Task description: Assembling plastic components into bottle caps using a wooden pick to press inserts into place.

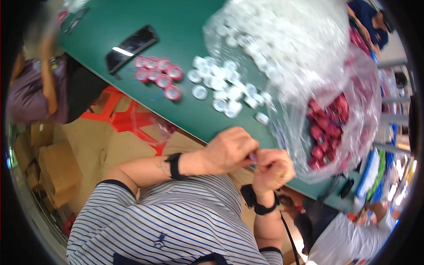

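My left hand [230, 149] and my right hand [273, 168] meet at the table's near edge, fingers closed and pressed together. A small purplish-red bit [252, 156] peeks out between them; its kind is hidden by the fingers. Just beyond lies a loose pile of white round caps [219, 83], with one white cap [262, 118] apart from the others and nearest my hands. Left of the pile, several red round pieces with white centres [164, 81] are grouped in rows.
A large clear bag of white parts [287, 39] covers the far right of the green table [185, 26]. Beside it, another clear bag holds dark red parts [327, 132]. A black phone [132, 47] lies at the far left. Other people sit left and right; cardboard boxes [57, 170] stand on the floor.
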A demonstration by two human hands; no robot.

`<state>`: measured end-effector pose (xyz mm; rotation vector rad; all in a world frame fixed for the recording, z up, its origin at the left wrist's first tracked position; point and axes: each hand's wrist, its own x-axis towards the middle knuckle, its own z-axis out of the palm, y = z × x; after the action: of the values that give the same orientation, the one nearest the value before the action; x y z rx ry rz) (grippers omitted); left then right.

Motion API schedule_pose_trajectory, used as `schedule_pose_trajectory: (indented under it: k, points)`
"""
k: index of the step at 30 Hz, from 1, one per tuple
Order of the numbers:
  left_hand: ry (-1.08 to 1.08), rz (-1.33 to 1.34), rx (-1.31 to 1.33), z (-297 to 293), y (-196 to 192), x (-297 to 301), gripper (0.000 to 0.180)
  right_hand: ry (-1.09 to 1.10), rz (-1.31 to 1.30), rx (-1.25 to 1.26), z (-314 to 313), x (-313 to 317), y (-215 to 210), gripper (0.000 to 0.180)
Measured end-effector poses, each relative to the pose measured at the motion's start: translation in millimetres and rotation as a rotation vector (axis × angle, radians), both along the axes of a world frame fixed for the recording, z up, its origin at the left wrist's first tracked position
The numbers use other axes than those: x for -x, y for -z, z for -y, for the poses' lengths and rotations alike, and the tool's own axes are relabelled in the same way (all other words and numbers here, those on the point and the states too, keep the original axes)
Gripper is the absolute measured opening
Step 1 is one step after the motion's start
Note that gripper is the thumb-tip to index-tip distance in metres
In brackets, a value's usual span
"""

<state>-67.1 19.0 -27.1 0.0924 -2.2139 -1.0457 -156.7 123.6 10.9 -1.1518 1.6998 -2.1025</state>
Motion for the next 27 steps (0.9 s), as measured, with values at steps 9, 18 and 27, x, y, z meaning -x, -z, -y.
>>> schedule_pose_trajectory:
  k: [9, 18, 27]
  points:
    - [-0.001, -0.058, -0.048, -10.8, 8.0, -1.1, 0.037, -0.046, -0.274, -0.038, 0.5, -13.6, -0.2, 0.053]
    - [-0.025, 0.02, -0.041, -7.4, -1.2, -3.0, 0.034, 0.035, 0.362, 0.128, -0.9, 9.8, -24.2, 0.045]
    - [-0.03, 0.067, 0.011, -4.3, -7.4, -12.2, 0.042, 0.127, 0.426, 0.255, -37.7, 25.0, -31.5, 0.045]
